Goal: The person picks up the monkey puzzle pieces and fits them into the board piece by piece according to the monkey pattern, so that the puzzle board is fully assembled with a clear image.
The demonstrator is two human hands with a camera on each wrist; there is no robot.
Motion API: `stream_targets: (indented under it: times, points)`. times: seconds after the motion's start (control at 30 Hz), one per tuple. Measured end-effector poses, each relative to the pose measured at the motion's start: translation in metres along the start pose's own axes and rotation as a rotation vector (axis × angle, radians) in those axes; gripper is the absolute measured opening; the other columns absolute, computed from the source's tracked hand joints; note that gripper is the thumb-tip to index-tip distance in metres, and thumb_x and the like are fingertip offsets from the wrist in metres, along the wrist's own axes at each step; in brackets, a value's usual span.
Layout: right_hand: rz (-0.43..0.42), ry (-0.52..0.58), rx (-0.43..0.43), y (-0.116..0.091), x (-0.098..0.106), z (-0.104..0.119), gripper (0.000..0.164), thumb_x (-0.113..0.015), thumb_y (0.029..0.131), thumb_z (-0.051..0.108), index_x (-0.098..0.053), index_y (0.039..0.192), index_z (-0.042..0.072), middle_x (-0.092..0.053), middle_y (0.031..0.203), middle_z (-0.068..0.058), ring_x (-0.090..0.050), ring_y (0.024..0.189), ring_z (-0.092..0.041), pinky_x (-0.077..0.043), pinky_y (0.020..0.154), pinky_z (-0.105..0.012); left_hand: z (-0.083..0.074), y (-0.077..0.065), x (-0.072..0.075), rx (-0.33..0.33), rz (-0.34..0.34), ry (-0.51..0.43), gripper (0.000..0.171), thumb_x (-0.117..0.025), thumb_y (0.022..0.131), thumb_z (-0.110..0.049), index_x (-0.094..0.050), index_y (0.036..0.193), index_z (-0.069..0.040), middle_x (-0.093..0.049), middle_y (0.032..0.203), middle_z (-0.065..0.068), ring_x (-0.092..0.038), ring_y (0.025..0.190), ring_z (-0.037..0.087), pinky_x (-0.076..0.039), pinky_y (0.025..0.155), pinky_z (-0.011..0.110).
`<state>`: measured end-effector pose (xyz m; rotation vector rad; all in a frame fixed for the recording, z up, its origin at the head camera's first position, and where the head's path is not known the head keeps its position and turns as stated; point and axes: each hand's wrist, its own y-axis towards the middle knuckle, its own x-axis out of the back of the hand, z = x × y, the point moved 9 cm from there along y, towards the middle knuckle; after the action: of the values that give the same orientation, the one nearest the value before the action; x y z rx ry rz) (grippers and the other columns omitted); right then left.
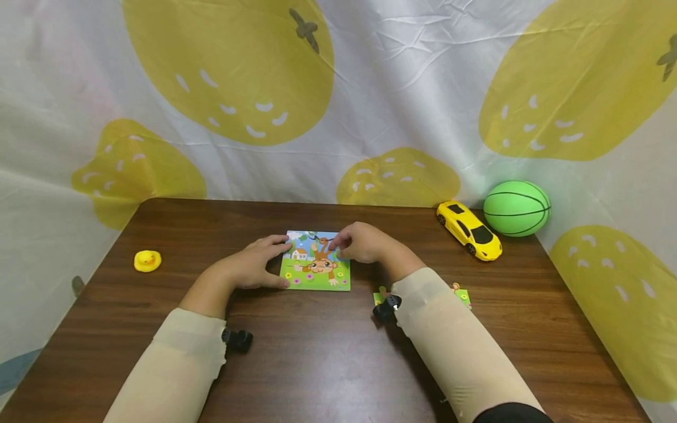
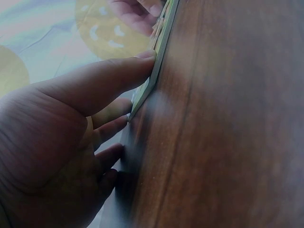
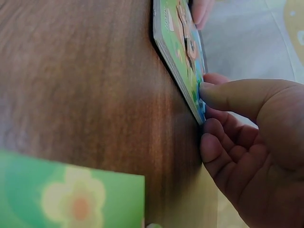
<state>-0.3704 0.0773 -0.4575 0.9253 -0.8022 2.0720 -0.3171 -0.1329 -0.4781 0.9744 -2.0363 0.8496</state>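
Note:
A square monkey puzzle (image 1: pixel 316 276) lies flat on the table, with a picture of a monkey hanging upside down above green grass. My left hand (image 1: pixel 257 262) spans its left side, thumb on the lower left corner and fairly straight fingers at the upper left edge. At the upper right corner, my right hand (image 1: pixel 365 242) pinches a small blue-edged puzzle piece (image 3: pixel 200 91) between thumb and fingers, its other fingers curled. The hand covers most of that piece and the corner. In the left wrist view, the left thumb (image 2: pixel 137 64) rests on the board's edge.
Green puzzle boards or pieces (image 1: pixel 463 295) lie partly under the right forearm; one with a yellow flower (image 3: pixel 78 204) shows close in the right wrist view. A yellow toy car (image 1: pixel 469 230) and green ball (image 1: pixel 517 208) stand back right; a yellow rubber duck (image 1: pixel 147 261) sits left.

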Motion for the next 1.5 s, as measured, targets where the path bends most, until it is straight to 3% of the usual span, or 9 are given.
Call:
stream_targets:
  times: [0.27,0.5,0.7,0.87,1.03,1.27,1.5]
  points:
    - [0.010,0.010,0.009,0.001,-0.001,0.000,0.020,-0.072,0.097,0.012,-0.084,0.109,0.021,-0.062,0.079,0.005,-0.053,0.075,-0.013,-0.044,0.071,-0.029,-0.001,0.000,0.001,-0.006,-0.002,0.004,0.098,-0.082,0.092,-0.052,-0.032,0.170,-0.019,-0.018,0.181,0.007,-0.013,0.166,0.046,-0.023,0.128,0.074]
    - [0.044,-0.060,-0.007,-0.001,-0.001,0.005,0.021,-0.073,0.099,0.015,-0.085,0.114,0.025,-0.076,0.105,0.004,-0.062,0.091,-0.013,-0.051,0.083,-0.032,0.000,0.000,0.001,-0.009,-0.005,0.005,0.098,-0.082,0.092,-0.052,-0.032,0.170,-0.019,-0.018,0.181,0.007,-0.013,0.167,0.046,-0.022,0.128,0.073]
    - [0.034,-0.090,0.047,-0.008,-0.001,0.007,0.026,-0.072,0.100,0.013,-0.082,0.123,0.021,-0.068,0.095,0.002,-0.059,0.090,-0.014,-0.050,0.085,-0.034,0.001,0.001,-0.001,-0.008,-0.002,0.007,0.098,-0.082,0.092,-0.052,-0.033,0.170,-0.019,-0.018,0.181,0.007,-0.014,0.166,0.045,-0.023,0.128,0.073]
    - [-0.061,-0.002,0.084,-0.030,0.011,0.007,0.026,-0.075,0.100,0.018,-0.080,0.126,0.017,-0.074,0.106,0.002,-0.068,0.103,-0.016,-0.057,0.095,-0.039,0.000,0.001,0.000,-0.008,-0.002,0.010,0.099,-0.082,0.092,-0.052,-0.032,0.170,-0.019,-0.018,0.181,0.007,-0.013,0.166,0.046,-0.022,0.128,0.074]
    - [-0.096,0.052,0.086,-0.063,0.023,0.003,0.029,-0.080,0.097,0.020,-0.080,0.125,0.015,-0.076,0.108,0.000,-0.069,0.102,-0.017,-0.058,0.093,-0.038,0.000,0.000,0.001,-0.006,0.003,0.008,0.099,-0.082,0.092,-0.051,-0.032,0.170,-0.019,-0.018,0.181,0.008,-0.013,0.166,0.046,-0.023,0.128,0.074]
    - [-0.080,0.102,0.010,-0.108,0.028,-0.018,0.036,-0.085,0.092,0.026,-0.078,0.126,0.017,-0.074,0.110,0.001,-0.066,0.098,-0.017,-0.056,0.088,-0.035,0.000,0.000,0.001,-0.011,-0.001,0.009,0.099,-0.082,0.092,-0.051,-0.032,0.170,-0.018,-0.018,0.181,0.008,-0.014,0.166,0.046,-0.023,0.128,0.073]
    - [-0.013,0.113,-0.021,-0.134,0.014,-0.040,0.039,-0.090,0.087,0.026,-0.078,0.124,0.019,-0.071,0.108,0.000,-0.064,0.096,-0.018,-0.059,0.077,-0.031,0.000,-0.001,0.000,-0.006,-0.005,0.002,0.099,-0.083,0.091,-0.051,-0.033,0.170,-0.018,-0.018,0.181,0.008,-0.014,0.166,0.045,-0.023,0.128,0.073]
